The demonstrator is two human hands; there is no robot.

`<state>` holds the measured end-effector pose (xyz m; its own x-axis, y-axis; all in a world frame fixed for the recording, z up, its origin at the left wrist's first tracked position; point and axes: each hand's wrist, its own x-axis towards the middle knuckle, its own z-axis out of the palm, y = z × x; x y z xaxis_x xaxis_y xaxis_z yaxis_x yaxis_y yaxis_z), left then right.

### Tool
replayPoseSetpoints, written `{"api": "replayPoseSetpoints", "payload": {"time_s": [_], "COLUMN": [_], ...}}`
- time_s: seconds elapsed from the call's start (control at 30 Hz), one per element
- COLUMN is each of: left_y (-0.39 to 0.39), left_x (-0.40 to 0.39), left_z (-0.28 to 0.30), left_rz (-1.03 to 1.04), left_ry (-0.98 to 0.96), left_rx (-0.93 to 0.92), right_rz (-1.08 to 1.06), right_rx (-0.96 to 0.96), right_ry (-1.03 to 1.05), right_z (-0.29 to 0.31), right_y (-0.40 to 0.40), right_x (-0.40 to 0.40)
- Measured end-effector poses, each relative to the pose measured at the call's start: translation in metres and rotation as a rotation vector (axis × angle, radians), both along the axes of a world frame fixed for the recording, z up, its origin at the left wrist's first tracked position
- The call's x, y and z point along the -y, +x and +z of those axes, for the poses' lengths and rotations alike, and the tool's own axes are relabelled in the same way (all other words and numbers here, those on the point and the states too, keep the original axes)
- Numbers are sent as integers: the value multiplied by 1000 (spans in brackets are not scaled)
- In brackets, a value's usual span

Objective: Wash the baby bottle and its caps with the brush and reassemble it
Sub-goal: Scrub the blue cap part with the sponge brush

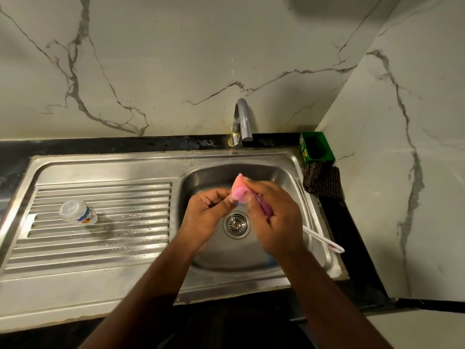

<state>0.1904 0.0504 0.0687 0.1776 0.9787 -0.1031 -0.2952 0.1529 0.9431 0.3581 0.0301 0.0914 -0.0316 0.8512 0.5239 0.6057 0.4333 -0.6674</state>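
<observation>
1. The left hand (206, 212) and the right hand (273, 215) are both over the sink bowl (201, 253), close together.
2. They hold a pink cap (239, 191) between them. The left thumb and fingers pinch its left side. The right fingers curl round its right side.
3. The right hand also grips a pink piece (265, 207) that sticks out under its fingers. It is blurry, so I cannot tell what it is.
4. The drain (235, 224) is right under the hands.
5. A white brush handle (324, 241) lies on the right edge of the sink, behind the right wrist.
6. The clear baby bottle (78, 213) lies on its side on the ribbed drain board (100, 250), far to the left of the hands.
7. The tap (242, 122) stands behind the bowl.
8. A green box (317, 146) sits in the back right corner, with a dark cloth (323, 182) just in front of it.
</observation>
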Motion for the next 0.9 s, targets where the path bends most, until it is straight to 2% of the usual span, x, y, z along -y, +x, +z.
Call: {"api": "replayPoseSetpoints", "payload": {"time_s": [0.1, 0.27, 0.37, 0.5, 0.67, 0.73, 0.77, 0.83, 0.9], "left_y": [3, 1, 1, 0, 5, 6, 5, 3, 5], "left_x": [1, -1, 0, -3, 4, 2, 0, -1, 1], "left_z": [-1, 3, 6, 9, 5, 1, -1, 0, 2], "left_rz": [36, 70, 83, 108, 65, 79, 82, 66, 29], "left_ry": [-7, 30, 31, 65, 72, 89, 91, 68, 61], "left_rx": [-23, -27, -50, -77, -18, -44, -55, -35, -21], "right_rz": [-230, -128, -172, -81, -110, -44, -6, 11, -80], "right_rx": [-74, 10, -110, -240, -490, -574, -580, -461, -335], "right_ry": [-114, -72, -168, -98, -413, -409, -390, -318, -294], "right_z": [-1, 2, -3, 4, 5, 11, 16, 17, 11], "right_y": [7, 3, 5, -2, 5, 9, 8, 7, 7], "right_x": [-7, -1, -6, 6, -7, -7, -5, -4, -7]}}
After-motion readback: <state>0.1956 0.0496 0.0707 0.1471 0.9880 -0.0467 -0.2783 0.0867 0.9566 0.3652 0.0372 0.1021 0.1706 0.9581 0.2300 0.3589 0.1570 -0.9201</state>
